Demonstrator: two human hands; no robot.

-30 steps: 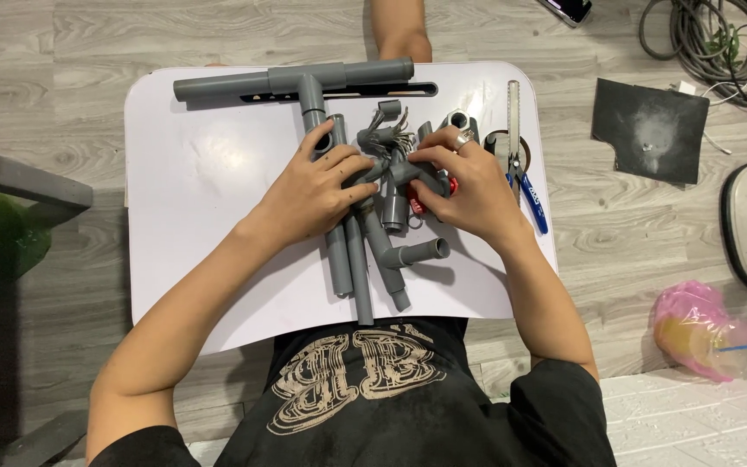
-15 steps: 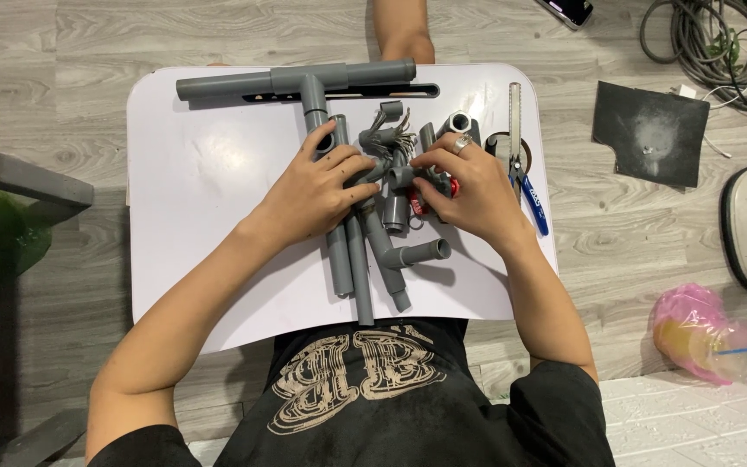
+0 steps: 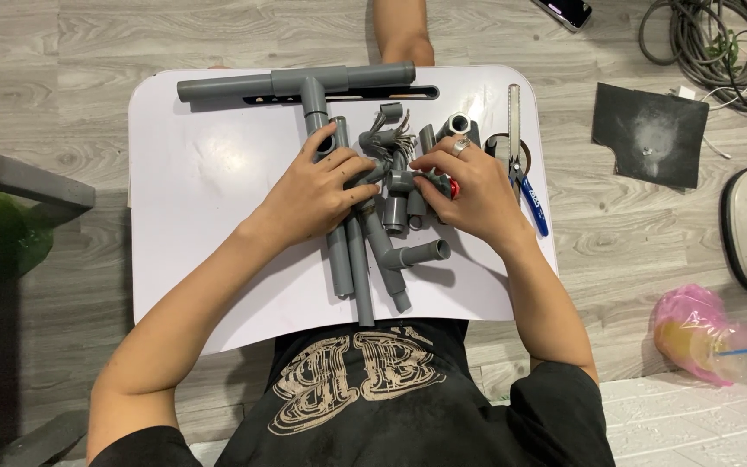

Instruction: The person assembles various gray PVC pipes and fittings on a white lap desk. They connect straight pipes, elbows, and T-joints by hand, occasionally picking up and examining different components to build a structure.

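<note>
Both hands meet over a heap of grey pipe fittings (image 3: 395,186) at the white table's (image 3: 192,216) centre. The left hand (image 3: 317,190) pins a fitting steady; the right hand (image 3: 469,186), at three o'clock, pinches another.

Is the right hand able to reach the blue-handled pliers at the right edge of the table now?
Probably yes. The pliers lie just beside the right hand, with nothing over them; only the hand's grip on the grey fittings keeps it busy.
</note>
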